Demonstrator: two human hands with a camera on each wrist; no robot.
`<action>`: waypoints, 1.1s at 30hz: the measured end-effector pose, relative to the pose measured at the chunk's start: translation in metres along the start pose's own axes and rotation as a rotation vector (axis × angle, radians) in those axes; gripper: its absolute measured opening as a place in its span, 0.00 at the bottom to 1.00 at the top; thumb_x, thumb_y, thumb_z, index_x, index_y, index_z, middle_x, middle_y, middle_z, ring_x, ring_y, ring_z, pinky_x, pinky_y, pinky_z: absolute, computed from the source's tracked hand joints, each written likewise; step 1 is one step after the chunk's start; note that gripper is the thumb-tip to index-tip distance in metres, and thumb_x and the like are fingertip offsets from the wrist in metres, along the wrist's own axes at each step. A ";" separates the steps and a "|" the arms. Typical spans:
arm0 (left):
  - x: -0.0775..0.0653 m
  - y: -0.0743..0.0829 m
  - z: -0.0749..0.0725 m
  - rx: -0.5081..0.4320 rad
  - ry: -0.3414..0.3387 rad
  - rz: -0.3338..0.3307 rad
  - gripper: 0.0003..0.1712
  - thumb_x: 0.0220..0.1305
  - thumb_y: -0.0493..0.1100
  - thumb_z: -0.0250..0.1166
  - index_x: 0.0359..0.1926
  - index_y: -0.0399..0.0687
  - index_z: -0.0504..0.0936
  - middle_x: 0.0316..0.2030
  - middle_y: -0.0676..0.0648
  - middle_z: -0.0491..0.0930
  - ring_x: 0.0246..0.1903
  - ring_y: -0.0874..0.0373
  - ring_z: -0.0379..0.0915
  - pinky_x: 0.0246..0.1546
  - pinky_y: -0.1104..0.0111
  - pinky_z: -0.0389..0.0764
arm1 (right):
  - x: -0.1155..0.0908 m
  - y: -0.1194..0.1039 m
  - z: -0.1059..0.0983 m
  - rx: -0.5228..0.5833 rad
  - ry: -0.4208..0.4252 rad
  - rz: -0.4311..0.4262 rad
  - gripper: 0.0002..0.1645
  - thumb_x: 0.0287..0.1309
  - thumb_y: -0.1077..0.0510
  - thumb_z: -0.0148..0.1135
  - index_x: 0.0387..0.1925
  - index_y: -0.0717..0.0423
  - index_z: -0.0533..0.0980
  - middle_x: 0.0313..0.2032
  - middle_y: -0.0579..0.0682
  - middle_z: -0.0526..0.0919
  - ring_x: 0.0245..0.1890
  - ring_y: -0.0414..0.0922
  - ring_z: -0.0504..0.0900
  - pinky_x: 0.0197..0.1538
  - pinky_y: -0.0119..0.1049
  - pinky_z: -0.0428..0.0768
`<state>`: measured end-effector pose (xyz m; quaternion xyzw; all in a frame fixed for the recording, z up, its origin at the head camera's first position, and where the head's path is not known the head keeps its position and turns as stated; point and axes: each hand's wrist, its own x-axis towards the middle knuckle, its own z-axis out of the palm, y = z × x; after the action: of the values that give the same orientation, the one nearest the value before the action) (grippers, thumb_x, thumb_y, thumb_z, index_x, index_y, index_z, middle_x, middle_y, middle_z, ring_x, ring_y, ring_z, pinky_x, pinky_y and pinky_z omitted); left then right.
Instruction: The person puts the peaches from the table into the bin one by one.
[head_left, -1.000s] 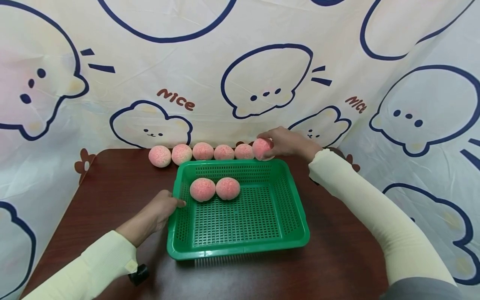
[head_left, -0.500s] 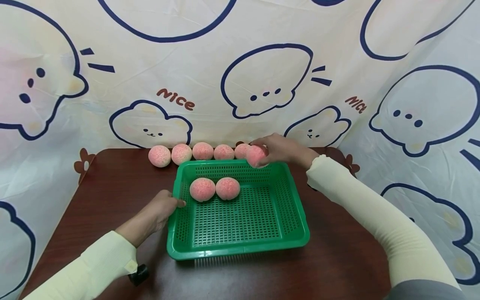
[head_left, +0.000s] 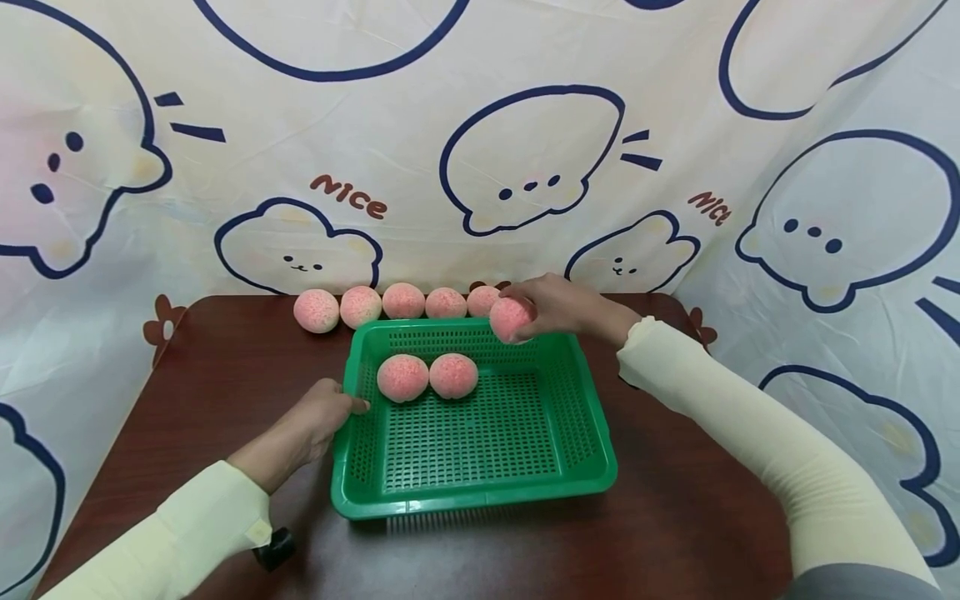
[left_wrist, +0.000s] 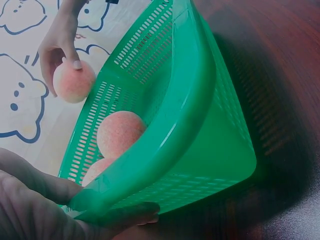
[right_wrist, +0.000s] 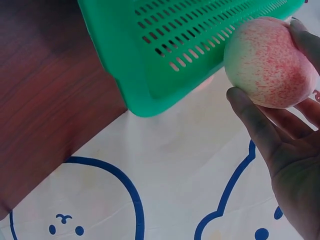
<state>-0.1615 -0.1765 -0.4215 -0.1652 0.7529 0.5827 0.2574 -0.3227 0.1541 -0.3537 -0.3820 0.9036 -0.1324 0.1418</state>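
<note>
Cartoon-printed cloth [head_left: 408, 137] hangs behind your dark reddish-brown table [head_left: 240, 375]. Your right hand [head_left: 562, 307] grips a pink peach [head_left: 512, 321] over the far rim of the green basket [head_left: 480, 498], right of its middle. Your left hand [head_left: 324, 412] clasps the basket's left rim. Inside, two peaches [head_left: 453, 377] sit side by side; five more peaches [head_left: 403, 301] line the table's back edge.

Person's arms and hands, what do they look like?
The left sleeve and right sleeve are pale yellow and long. Grey fabric borders the right one's upper end; a black object shows at the left cuff. Left hand and right hand wear no gloves.
</note>
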 end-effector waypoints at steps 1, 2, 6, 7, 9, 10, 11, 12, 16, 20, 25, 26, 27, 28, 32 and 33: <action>0.000 0.000 0.000 -0.001 0.001 0.000 0.26 0.77 0.34 0.48 0.67 0.15 0.59 0.60 0.19 0.73 0.54 0.31 0.81 0.47 0.45 0.87 | 0.000 -0.001 0.001 -0.003 -0.002 -0.006 0.43 0.55 0.43 0.77 0.69 0.53 0.73 0.27 0.47 0.77 0.28 0.44 0.73 0.35 0.38 0.73; 0.000 0.000 0.000 -0.002 0.000 0.000 0.26 0.77 0.34 0.48 0.67 0.15 0.59 0.60 0.19 0.73 0.54 0.31 0.81 0.46 0.45 0.87 | -0.001 -0.001 0.002 -0.004 -0.003 -0.009 0.42 0.55 0.43 0.77 0.68 0.53 0.74 0.28 0.46 0.78 0.29 0.44 0.74 0.35 0.38 0.73; 0.000 0.000 -0.001 -0.005 -0.002 0.001 0.26 0.77 0.33 0.48 0.67 0.14 0.58 0.59 0.19 0.73 0.54 0.31 0.81 0.46 0.45 0.87 | -0.001 -0.004 0.007 -0.016 -0.008 -0.034 0.39 0.55 0.44 0.77 0.66 0.50 0.76 0.37 0.44 0.84 0.34 0.43 0.76 0.38 0.37 0.74; 0.001 0.000 -0.001 -0.004 -0.001 0.000 0.26 0.77 0.33 0.48 0.67 0.14 0.58 0.59 0.19 0.73 0.54 0.31 0.81 0.46 0.45 0.87 | -0.002 -0.005 0.008 -0.017 -0.010 -0.036 0.39 0.55 0.44 0.77 0.66 0.49 0.76 0.38 0.43 0.84 0.34 0.42 0.76 0.38 0.36 0.75; 0.001 0.000 -0.001 -0.002 -0.001 -0.003 0.27 0.77 0.34 0.48 0.67 0.15 0.58 0.60 0.19 0.73 0.54 0.31 0.81 0.46 0.45 0.87 | -0.002 -0.007 0.009 -0.019 -0.021 -0.048 0.39 0.55 0.44 0.77 0.66 0.49 0.76 0.34 0.44 0.83 0.31 0.42 0.76 0.36 0.36 0.74; 0.001 0.000 -0.001 -0.001 0.000 -0.004 0.27 0.78 0.34 0.48 0.67 0.15 0.58 0.60 0.19 0.73 0.55 0.31 0.81 0.46 0.45 0.87 | -0.003 -0.008 0.010 -0.012 -0.028 -0.051 0.39 0.56 0.44 0.77 0.66 0.50 0.75 0.32 0.44 0.82 0.30 0.42 0.76 0.35 0.36 0.75; 0.001 0.000 -0.001 0.000 0.001 -0.006 0.27 0.78 0.34 0.48 0.67 0.15 0.58 0.60 0.19 0.72 0.55 0.31 0.81 0.47 0.44 0.87 | -0.003 -0.008 0.011 -0.007 -0.037 -0.054 0.39 0.56 0.44 0.77 0.66 0.50 0.75 0.30 0.44 0.81 0.29 0.42 0.75 0.34 0.36 0.75; 0.001 0.000 -0.001 0.002 0.003 -0.007 0.27 0.78 0.34 0.48 0.67 0.15 0.57 0.60 0.19 0.72 0.55 0.31 0.80 0.47 0.44 0.87 | -0.004 -0.008 0.012 -0.001 -0.046 -0.059 0.39 0.57 0.44 0.77 0.66 0.50 0.74 0.27 0.45 0.79 0.28 0.42 0.75 0.33 0.36 0.75; 0.001 0.000 -0.002 0.001 0.004 -0.011 0.27 0.78 0.34 0.48 0.68 0.15 0.57 0.61 0.19 0.72 0.56 0.31 0.80 0.47 0.44 0.86 | -0.004 -0.009 0.016 0.020 -0.064 -0.059 0.40 0.57 0.46 0.77 0.68 0.53 0.73 0.29 0.44 0.80 0.29 0.42 0.77 0.36 0.36 0.79; 0.001 0.000 -0.002 0.002 0.002 -0.011 0.27 0.78 0.34 0.48 0.67 0.15 0.57 0.61 0.19 0.72 0.56 0.31 0.80 0.48 0.44 0.86 | -0.004 -0.009 0.021 0.015 -0.067 -0.032 0.42 0.56 0.46 0.77 0.68 0.54 0.72 0.33 0.44 0.82 0.32 0.42 0.78 0.38 0.36 0.79; 0.000 0.000 -0.002 0.002 -0.005 -0.008 0.27 0.78 0.34 0.48 0.67 0.15 0.57 0.60 0.19 0.72 0.55 0.31 0.80 0.47 0.44 0.86 | -0.004 -0.010 0.029 -0.004 -0.067 -0.018 0.38 0.55 0.46 0.78 0.64 0.52 0.72 0.43 0.45 0.83 0.38 0.42 0.78 0.40 0.36 0.78; 0.000 0.000 -0.001 0.000 -0.007 -0.007 0.27 0.78 0.34 0.48 0.67 0.15 0.57 0.60 0.19 0.72 0.55 0.31 0.80 0.47 0.44 0.87 | -0.004 -0.010 0.031 -0.007 -0.069 -0.018 0.37 0.55 0.46 0.78 0.63 0.52 0.72 0.45 0.46 0.83 0.39 0.43 0.78 0.41 0.37 0.78; 0.000 0.000 -0.001 -0.003 -0.009 -0.006 0.27 0.78 0.34 0.47 0.67 0.15 0.57 0.60 0.19 0.72 0.55 0.31 0.80 0.46 0.44 0.87 | -0.004 -0.011 0.032 -0.010 -0.071 -0.018 0.37 0.55 0.46 0.78 0.62 0.52 0.72 0.48 0.46 0.83 0.41 0.42 0.78 0.43 0.37 0.79; 0.000 0.000 -0.001 -0.005 -0.011 -0.005 0.27 0.78 0.34 0.47 0.67 0.15 0.57 0.60 0.19 0.72 0.55 0.30 0.80 0.46 0.44 0.87 | -0.004 -0.011 0.033 -0.011 -0.074 -0.020 0.37 0.55 0.46 0.78 0.62 0.52 0.73 0.49 0.46 0.83 0.42 0.42 0.78 0.44 0.37 0.80; 0.000 0.000 -0.001 -0.011 -0.013 -0.001 0.27 0.78 0.34 0.47 0.67 0.14 0.57 0.60 0.19 0.72 0.54 0.30 0.81 0.46 0.45 0.87 | -0.004 -0.011 0.038 -0.021 -0.069 -0.034 0.36 0.54 0.47 0.79 0.61 0.50 0.74 0.53 0.46 0.83 0.47 0.41 0.79 0.50 0.39 0.82; 0.000 0.000 -0.001 -0.012 -0.012 0.000 0.26 0.78 0.34 0.47 0.67 0.14 0.57 0.59 0.19 0.72 0.54 0.30 0.81 0.46 0.45 0.87 | -0.003 -0.011 0.039 -0.023 -0.063 -0.037 0.36 0.54 0.47 0.79 0.61 0.50 0.74 0.54 0.45 0.83 0.48 0.41 0.80 0.51 0.40 0.82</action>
<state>-0.1617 -0.1772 -0.4216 -0.1633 0.7480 0.5880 0.2608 -0.2994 0.1439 -0.3853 -0.4044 0.8928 -0.1123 0.1634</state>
